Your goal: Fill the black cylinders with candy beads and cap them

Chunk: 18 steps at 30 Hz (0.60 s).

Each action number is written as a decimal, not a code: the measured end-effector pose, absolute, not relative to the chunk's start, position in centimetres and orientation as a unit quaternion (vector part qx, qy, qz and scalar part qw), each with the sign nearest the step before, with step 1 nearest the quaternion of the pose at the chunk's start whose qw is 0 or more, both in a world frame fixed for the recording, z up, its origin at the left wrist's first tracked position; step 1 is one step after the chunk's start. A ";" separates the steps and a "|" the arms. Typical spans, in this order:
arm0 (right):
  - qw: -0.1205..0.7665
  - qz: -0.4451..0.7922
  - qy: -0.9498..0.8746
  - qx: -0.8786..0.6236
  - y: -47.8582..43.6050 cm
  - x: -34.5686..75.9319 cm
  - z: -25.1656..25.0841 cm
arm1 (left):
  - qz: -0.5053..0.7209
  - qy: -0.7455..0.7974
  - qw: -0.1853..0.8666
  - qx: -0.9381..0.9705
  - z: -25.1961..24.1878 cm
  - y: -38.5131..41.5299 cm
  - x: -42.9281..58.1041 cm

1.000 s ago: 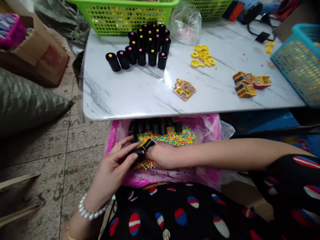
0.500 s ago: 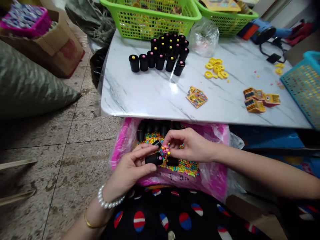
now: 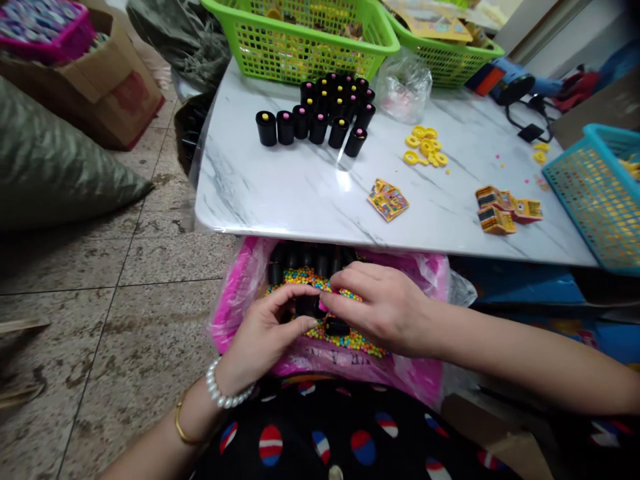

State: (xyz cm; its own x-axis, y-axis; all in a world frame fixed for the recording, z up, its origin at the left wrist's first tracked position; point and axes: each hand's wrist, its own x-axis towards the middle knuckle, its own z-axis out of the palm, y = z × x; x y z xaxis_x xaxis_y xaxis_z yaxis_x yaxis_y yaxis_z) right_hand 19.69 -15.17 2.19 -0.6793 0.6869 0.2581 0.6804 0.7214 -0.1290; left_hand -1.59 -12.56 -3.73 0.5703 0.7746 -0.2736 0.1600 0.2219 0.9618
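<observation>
**Two-handed work at lap level**

**Hands.** Left hand [image 3: 265, 333]: narrow, fingers curled around a matte black cylindrical tube [image 3: 306, 307], which it holds above the beads, the tube mostly hidden. A white pearl bracelet [image 3: 225, 392] and a thin gold bangle [image 3: 183, 427] sit on that wrist. Right hand [image 3: 383, 308]: narrow, fingers brought together at the tube's far end, with a speck of pink at the fingertips; whether it grips the tube, you cannot tell.

**Around the hands.** A second black cylindrical tube [image 3: 337, 327] lies on its side just below the held one, on a bed of small multicoloured candy beads [image 3: 353, 341]. These fill a tray lined with glossy pink plastic [image 3: 235, 293], resting at the lap of a black dress with red, white and blue ovals [image 3: 300, 443]. A row of black tubes [image 3: 305, 259] lines the tray's far side.

**Table beyond.** White marble-patterned tabletop [image 3: 260, 193], bearing:
- a block of upright black tubes with yellow or pink dotted tops [image 3: 320, 120]
- loose yellow plastic rings [image 3: 425, 148]
- printed yellow card packets [image 3: 389, 200]
- a small stack of the same packets [image 3: 495, 212]
- a crumpled clear plastic bag [image 3: 404, 87]

Two lime-green mesh baskets [image 3: 295, 47] stand at the far edge, a turquoise mesh basket [image 3: 590, 200] at the right.
</observation>
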 end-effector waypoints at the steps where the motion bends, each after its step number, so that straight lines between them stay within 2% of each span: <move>1: 0.145 0.003 -0.920 -0.364 -15.2 19.6 2.4 | 0.229 0.401 0.669 0.582 -3.7 -12.6 -1.5; 13: 0.131 -0.107 -0.936 -0.308 -15.2 19.2 4.7 | 0.258 0.367 0.684 0.575 -3.8 -12.2 -0.9; 18: 0.137 -0.086 -0.938 -0.306 -15.0 19.5 4.5 | 0.265 0.365 0.691 0.564 -3.9 -12.2 -0.7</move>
